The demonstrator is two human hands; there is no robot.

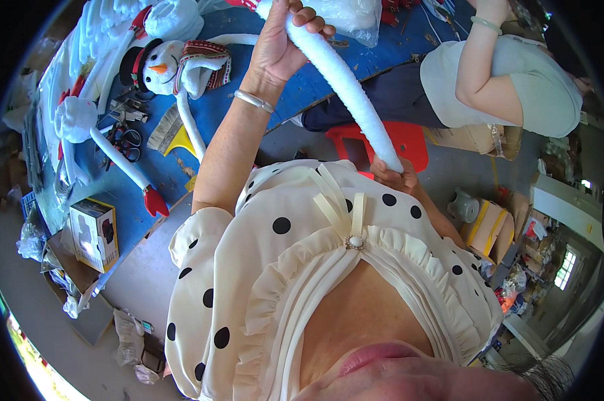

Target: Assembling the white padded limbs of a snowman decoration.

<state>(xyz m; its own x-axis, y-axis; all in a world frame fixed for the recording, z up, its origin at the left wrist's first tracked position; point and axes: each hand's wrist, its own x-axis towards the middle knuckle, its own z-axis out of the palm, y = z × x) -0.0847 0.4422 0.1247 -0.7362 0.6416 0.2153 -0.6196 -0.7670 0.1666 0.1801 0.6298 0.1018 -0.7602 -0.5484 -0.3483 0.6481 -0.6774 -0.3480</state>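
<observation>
A long white plush tube (342, 80) runs between my two hands, from the top middle down to the right. My left hand (278, 43), with a silver bangle at the wrist, wraps round its upper part above the blue table (242, 70). Something red shows at the tube's far end, beside my left fingers, partly cut off. My right hand (397, 177) grips the lower end, close to my body. Left of my left forearm lies a plush snowman (162, 70) with a black hat, an orange nose and a striped scarf.
White plush limbs with red mittens (156, 202) crowd the table's left side, near scissors (125, 142) and a yellow-handled brush (168, 134). A boxed item (93, 234) stands at the near left corner. At right are a red stool (409, 144) and a seated co-worker (476, 83).
</observation>
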